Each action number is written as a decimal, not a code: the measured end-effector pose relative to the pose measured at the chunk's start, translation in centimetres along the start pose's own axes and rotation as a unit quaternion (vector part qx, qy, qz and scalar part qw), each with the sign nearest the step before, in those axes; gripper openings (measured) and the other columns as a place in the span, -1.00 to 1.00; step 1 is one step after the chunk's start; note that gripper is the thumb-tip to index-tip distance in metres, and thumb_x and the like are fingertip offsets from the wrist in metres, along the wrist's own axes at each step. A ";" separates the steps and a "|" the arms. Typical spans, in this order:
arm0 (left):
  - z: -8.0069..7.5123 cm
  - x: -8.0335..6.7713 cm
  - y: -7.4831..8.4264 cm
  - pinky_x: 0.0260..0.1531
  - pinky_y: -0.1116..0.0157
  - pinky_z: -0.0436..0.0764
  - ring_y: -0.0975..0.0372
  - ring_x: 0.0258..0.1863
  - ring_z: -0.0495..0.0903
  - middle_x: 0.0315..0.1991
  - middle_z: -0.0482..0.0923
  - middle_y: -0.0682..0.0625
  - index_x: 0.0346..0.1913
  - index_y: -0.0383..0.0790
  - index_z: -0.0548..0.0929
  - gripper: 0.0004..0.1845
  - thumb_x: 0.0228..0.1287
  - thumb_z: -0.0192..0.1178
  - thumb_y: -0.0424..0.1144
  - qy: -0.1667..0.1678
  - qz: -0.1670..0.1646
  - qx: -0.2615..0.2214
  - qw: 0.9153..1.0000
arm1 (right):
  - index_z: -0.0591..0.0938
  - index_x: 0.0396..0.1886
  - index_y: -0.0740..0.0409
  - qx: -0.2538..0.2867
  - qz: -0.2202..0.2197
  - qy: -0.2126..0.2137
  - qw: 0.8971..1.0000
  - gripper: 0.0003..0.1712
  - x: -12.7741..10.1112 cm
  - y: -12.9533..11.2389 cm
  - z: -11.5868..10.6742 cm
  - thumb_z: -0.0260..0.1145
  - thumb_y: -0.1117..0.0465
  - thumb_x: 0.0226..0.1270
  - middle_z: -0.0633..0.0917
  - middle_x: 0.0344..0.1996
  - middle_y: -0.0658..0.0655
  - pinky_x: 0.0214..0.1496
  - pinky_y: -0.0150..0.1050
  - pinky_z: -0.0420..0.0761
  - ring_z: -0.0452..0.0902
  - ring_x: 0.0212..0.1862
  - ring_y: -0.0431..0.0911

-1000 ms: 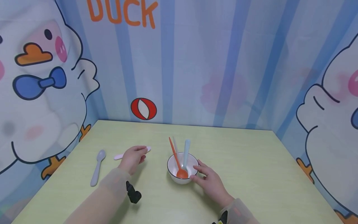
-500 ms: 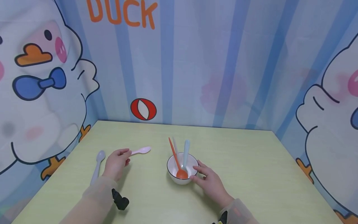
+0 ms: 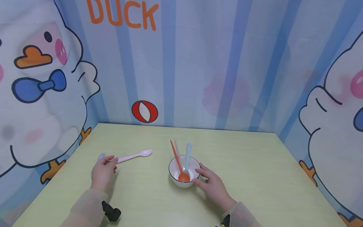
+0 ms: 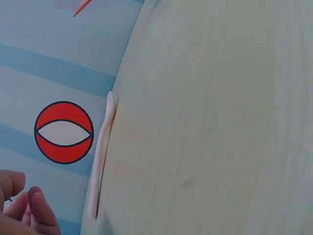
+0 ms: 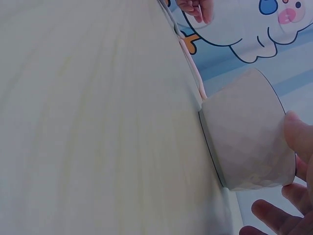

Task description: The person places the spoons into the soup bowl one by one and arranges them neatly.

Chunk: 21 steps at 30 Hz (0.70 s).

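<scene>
A white bowl [image 3: 184, 183] with a dark rim stands mid-table and holds an orange spoon [image 3: 177, 160], a light blue spoon [image 3: 187, 154] and a pale spoon [image 3: 177, 147]. My right hand [image 3: 202, 176] rests its thumb and fingertips against the bowl's right side; the right wrist view shows the thumb [image 5: 295, 133] on the bowl's wall [image 5: 244, 132]. A pink spoon [image 3: 133, 155] lies on the table to the left, also in the left wrist view [image 4: 102, 152]. My left hand [image 3: 107, 164] hovers at its handle end with loosely curled fingers [image 4: 27, 203], holding nothing. It covers most of a grey spoon [image 3: 100, 156].
The pale green table [image 3: 249, 176] is closed in by cartoon duck walls at the back and on both sides. A red and white ball emblem [image 3: 144, 111] marks the back wall. A black wrist mount [image 3: 111, 212] sits on my left forearm.
My left hand has slid left along the pink spoon, from its bowl end to its handle end, and now covers the grey spoon. The right hand and the bowl stayed put.
</scene>
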<state>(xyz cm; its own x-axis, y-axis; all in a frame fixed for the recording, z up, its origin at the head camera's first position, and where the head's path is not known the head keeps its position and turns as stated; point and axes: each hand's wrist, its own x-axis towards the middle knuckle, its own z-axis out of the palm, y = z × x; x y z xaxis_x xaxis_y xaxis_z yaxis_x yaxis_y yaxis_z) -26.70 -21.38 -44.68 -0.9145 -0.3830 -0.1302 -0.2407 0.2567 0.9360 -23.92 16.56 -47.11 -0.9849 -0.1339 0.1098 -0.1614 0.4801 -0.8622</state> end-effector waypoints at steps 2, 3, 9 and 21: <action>-0.5 -0.2 -0.3 -0.12 0.24 0.50 0.04 -0.04 0.50 0.09 0.47 -0.22 0.32 -0.27 0.37 -0.43 0.43 0.02 0.05 0.011 -0.004 0.009 1.000 | 0.61 0.15 0.09 0.000 0.000 0.000 1.000 -0.45 0.0 0.0 0.0 0.43 0.00 0.18 0.33 0.40 0.07 0.19 0.14 0.43 0.19 0.40 0.16; -0.8 -0.2 -0.5 -0.13 0.24 0.50 0.05 -0.05 0.50 0.09 0.47 -0.21 0.32 -0.28 0.37 -0.42 0.43 0.02 0.06 0.017 -0.004 0.013 1.000 | 0.61 0.16 0.09 0.001 -0.001 0.001 1.000 -0.45 0.0 0.0 0.0 0.43 0.01 0.19 0.33 0.40 0.07 0.20 0.14 0.43 0.19 0.40 0.16; -2.5 -0.2 -1.4 -0.20 0.21 0.45 0.05 -0.07 0.48 0.09 0.47 -0.22 0.32 -0.29 0.37 -0.41 0.43 0.01 0.07 0.061 -0.017 0.018 0.998 | 0.61 0.16 0.09 0.001 -0.005 0.000 1.000 -0.45 0.0 0.0 0.0 0.42 0.01 0.19 0.33 0.40 0.07 0.20 0.14 0.42 0.19 0.40 0.15; -3.8 0.4 -2.8 0.16 -0.10 0.32 -0.13 0.19 0.29 0.25 0.32 -0.28 0.39 -0.28 0.30 -0.33 0.42 -0.02 0.13 0.111 -0.078 0.027 0.990 | 0.62 0.15 0.08 0.000 -0.004 0.003 1.000 -0.45 0.0 0.1 0.0 0.43 0.00 0.18 0.33 0.40 0.07 0.20 0.14 0.43 0.19 0.40 0.15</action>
<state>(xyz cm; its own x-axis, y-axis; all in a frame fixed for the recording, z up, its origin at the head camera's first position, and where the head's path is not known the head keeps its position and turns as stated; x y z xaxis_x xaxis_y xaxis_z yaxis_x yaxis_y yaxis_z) -25.15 -25.57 -46.09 -0.7723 -0.6057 -0.1914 -0.3966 0.2244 0.8901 -23.89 16.60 -47.16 -0.9841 -0.1327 0.1184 -0.1683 0.4786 -0.8618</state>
